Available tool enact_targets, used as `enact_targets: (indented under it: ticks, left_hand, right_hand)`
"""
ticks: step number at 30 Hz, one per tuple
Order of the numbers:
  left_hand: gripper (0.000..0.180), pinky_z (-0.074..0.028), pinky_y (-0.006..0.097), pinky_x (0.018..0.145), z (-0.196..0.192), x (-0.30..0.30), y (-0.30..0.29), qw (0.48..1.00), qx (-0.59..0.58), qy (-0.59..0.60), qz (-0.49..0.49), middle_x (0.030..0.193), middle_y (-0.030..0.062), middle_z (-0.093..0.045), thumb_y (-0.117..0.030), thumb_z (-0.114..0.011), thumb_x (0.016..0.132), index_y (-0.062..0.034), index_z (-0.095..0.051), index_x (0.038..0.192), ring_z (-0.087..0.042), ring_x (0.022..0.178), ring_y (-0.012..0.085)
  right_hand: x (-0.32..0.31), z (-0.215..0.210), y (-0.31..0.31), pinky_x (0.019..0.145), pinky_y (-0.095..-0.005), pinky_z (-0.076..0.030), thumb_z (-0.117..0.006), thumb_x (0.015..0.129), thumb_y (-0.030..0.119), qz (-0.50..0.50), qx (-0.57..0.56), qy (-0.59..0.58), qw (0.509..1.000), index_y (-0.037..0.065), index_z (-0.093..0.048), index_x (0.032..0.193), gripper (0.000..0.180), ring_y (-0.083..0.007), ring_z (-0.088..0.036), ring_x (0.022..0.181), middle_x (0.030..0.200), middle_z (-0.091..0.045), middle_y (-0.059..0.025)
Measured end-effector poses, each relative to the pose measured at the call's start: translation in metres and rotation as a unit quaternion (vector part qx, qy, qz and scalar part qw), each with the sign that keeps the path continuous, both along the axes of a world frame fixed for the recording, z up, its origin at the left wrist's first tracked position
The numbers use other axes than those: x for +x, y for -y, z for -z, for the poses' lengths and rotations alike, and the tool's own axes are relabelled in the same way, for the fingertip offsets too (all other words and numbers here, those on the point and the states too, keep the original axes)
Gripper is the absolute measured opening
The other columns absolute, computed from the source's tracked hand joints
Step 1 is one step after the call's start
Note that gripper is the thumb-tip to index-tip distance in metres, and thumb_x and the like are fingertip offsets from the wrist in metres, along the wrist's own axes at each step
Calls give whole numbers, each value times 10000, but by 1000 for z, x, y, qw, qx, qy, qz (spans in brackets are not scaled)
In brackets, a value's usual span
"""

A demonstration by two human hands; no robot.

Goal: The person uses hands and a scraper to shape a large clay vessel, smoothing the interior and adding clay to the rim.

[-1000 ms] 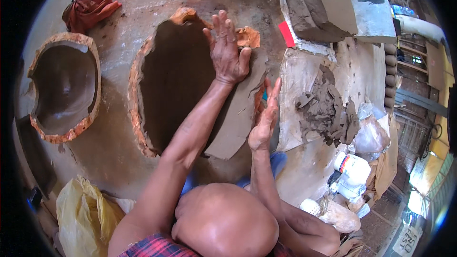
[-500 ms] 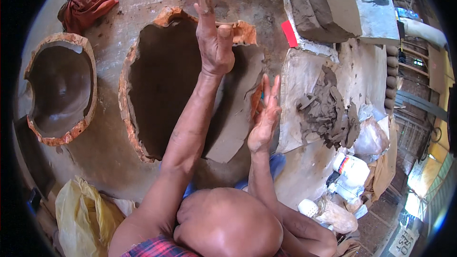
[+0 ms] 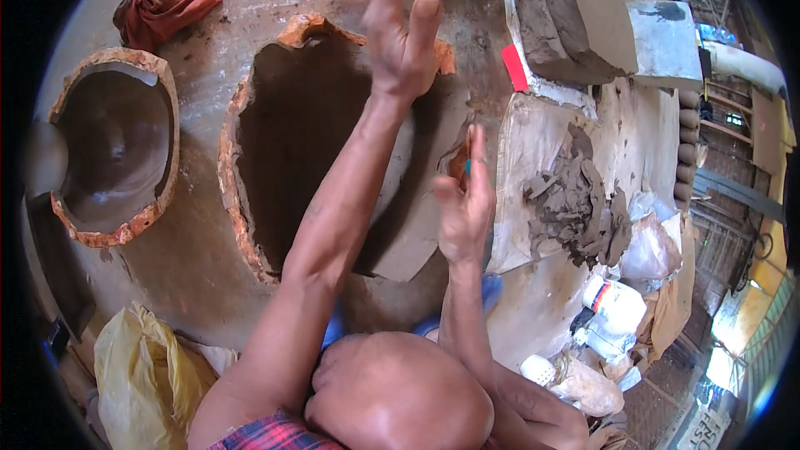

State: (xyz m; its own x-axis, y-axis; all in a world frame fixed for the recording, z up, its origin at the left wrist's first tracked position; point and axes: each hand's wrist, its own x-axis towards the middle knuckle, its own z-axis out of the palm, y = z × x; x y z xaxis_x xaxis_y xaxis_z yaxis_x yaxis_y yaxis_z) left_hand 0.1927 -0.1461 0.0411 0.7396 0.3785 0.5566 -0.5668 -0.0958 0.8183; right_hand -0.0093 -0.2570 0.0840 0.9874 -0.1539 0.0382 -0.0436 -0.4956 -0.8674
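Observation:
A large, rough orange-rimmed mold (image 3: pixel 230 175) lies in the middle, its hollow lined with dark wet clay. A flat grey clay sheet (image 3: pixel 408 237) covers its right side and overhangs towards me. My left hand (image 3: pixel 402 50) is raised over the mold's far right part, fingers stretched forward and thumb apart, holding nothing. At the sheet's right edge is my right hand (image 3: pixel 468 221), also open, its fingers pointing away and thumb apart. Beside its fingers a bit of orange rim (image 3: pixel 457 168) shows with a small teal spot. Whether either hand touches clay, I cannot tell.
A smaller clay-lined mold (image 3: pixel 112 239) stands left, below a red cloth (image 3: pixel 167 12). Clay scraps (image 3: pixel 579 200) lie on a pale cloth (image 3: pixel 517 137) at right, with a big clay block (image 3: pixel 583 21) behind. A yellow bag (image 3: pixel 137 375) and white bottle (image 3: pixel 615 302) sit nearer.
My left hand has moved farther away and slightly right. My right thumb has swung out from the fingers. The whole view has shifted a little. A pale blur appears beside the small mold.

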Motion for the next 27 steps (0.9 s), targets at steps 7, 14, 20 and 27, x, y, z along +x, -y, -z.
enact_targets:
  ticks: [7, 14, 20, 27]
  left_hand:
    - [716, 1, 521, 1316, 63, -66, 26, 988, 135, -44, -57, 1752, 202, -271, -508, -412, 1113, -54, -359, 1664, -142, 1656, 356]
    - [756, 1, 511, 1315, 42, -86, 15, 998, 31, -5, -57, 1779, 193, -190, -535, -353, 1123, -65, -244, 1704, -70, 1662, 375]
    - [793, 37, 552, 1305, 52, -94, 16, 999, -16, -18, 43, 1797, 196, -77, -552, -394, 1112, -54, -227, 1706, 30, 1661, 388]
    - [864, 89, 585, 1283, 66, -131, 12, 985, 53, -101, 130, 1809, 158, -9, -627, -354, 1091, -83, -139, 1727, 81, 1654, 405]
  right_hand:
    - [21, -1, -11, 1059, -438, -540, -754, 975, 195, 46, -173, 4, 984, -123, -476, 1512, 684, -417, -675, 1266, 1407, -639, -325]
    - [23, -6, -6, 914, -474, -576, -617, 1035, 83, 55, -210, -4, 976, -78, -577, 1455, 451, -445, -721, 1123, 1318, -677, -321]
    - [15, -3, 6, 878, -472, -583, -580, 1061, 106, 43, -198, 15, 979, -53, -598, 1446, 417, -431, -745, 1054, 1279, -706, -294]
    - [24, 7, 2, 965, -460, -567, -582, 1055, 93, 53, -218, 31, 974, -61, -577, 1461, 435, -428, -710, 1168, 1349, -673, -294]
